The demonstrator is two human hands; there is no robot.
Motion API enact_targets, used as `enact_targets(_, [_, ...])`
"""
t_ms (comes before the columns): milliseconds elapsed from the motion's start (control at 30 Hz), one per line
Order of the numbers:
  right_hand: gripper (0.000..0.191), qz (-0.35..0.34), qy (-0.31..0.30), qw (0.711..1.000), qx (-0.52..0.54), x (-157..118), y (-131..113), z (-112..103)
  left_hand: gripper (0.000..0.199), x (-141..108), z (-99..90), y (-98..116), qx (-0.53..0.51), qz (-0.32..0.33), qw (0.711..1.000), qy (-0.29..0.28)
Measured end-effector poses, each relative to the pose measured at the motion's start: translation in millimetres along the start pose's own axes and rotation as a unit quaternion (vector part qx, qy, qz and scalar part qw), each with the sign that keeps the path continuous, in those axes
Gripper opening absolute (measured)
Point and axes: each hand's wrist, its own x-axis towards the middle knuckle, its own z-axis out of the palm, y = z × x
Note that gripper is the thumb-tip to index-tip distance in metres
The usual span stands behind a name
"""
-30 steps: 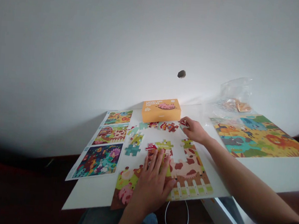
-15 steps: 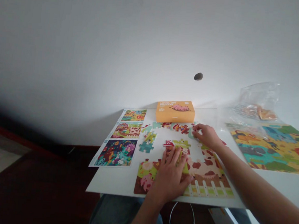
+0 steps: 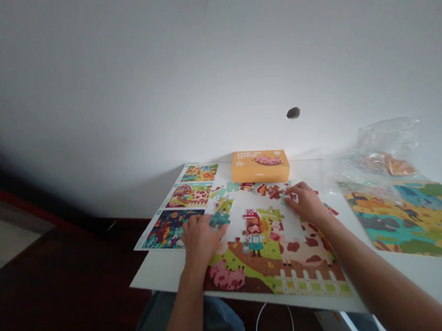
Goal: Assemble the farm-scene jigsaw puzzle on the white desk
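Observation:
A partly joined farm puzzle (image 3: 298, 253) lies along the table's front, showing a farmer, pigs, a cow and a white fence. My left hand (image 3: 202, 238) rests left of it, fingers apart, over the edge of the picture sheet (image 3: 163, 214). Its thumb and fingertips are close to a teal-and-green puzzle section (image 3: 222, 214); whether they touch it I cannot tell. Beyond the puzzle, my right hand (image 3: 305, 203) pinches a puzzle piece (image 3: 285, 198), mostly hidden by the fingers. Several loose pieces (image 3: 267, 190) lie in a row beside that hand.
An orange puzzle box (image 3: 260, 168) stands at the back near the wall. On the right are a clear plastic bag (image 3: 386, 153) with orange contents and a finished animal puzzle (image 3: 411, 219). A white cable (image 3: 293, 329) hangs below the table's front edge.
My left hand has moved from the farm puzzle leftward to the teal-and-green section, uncovering the farmer. My right hand stays at the back row, fingers still pinched.

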Motion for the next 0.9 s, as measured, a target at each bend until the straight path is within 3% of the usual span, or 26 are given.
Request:
enact_targets(300, [0.023,-0.006,0.035,0.999,0.014,-0.4,-0.8,-1.1,0.049,1.7,9.3,-12.6,-0.040,0.019,0.998,0.045])
enact_targets(433, [0.020,-0.002,0.061,0.998,0.023,-0.5,-5.5,-4.8,0.046,-2.6,-8.8,-23.5,-0.090,-0.005,0.993,0.069])
enact_targets(500, [0.018,-0.019,0.076,0.996,0.053,-1.4,-11.7,-8.7,0.043,-3.9,-22.2,-16.8,-0.191,-0.027,0.978,0.074])
enact_targets(567, [0.021,-0.041,0.075,0.990,0.114,-3.3,-20.0,-13.3,0.042,-2.1,-32.5,2.4,-0.370,-0.048,0.928,0.003])
enact_targets(600, [0.023,-0.050,0.061,0.985,0.153,-4.6,-24.4,-15.4,0.043,0.2,-35.3,16.0,-0.483,-0.060,0.872,-0.048])
enact_targets(667, [0.031,-0.069,0.013,0.969,0.237,-7.1,-32.0,-18.4,0.045,7.2,-35.1,46.8,-0.649,-0.072,0.726,-0.213])
enact_targets(700, [0.035,-0.079,-0.011,0.958,0.274,-8.2,-34.8,-18.9,0.044,11.4,-32.4,62.1,-0.687,-0.077,0.659,-0.297])
enact_targets(733, [0.038,-0.092,-0.029,0.948,0.304,-9.1,-36.7,-18.8,0.042,15.6,-28.3,76.2,-0.703,-0.076,0.611,-0.356])
enact_targets(800, [0.041,-0.110,-0.046,0.932,0.343,-9.9,-37.9,-17.1,0.038,22.4,-16.5,98.3,-0.699,-0.055,0.567,-0.433])
enact_targets(900, [0.041,-0.094,-0.053,0.918,0.382,-9.0,-35.5,-13.9,0.040,27.1,5.5,113.1,-0.684,0.009,0.554,-0.474])
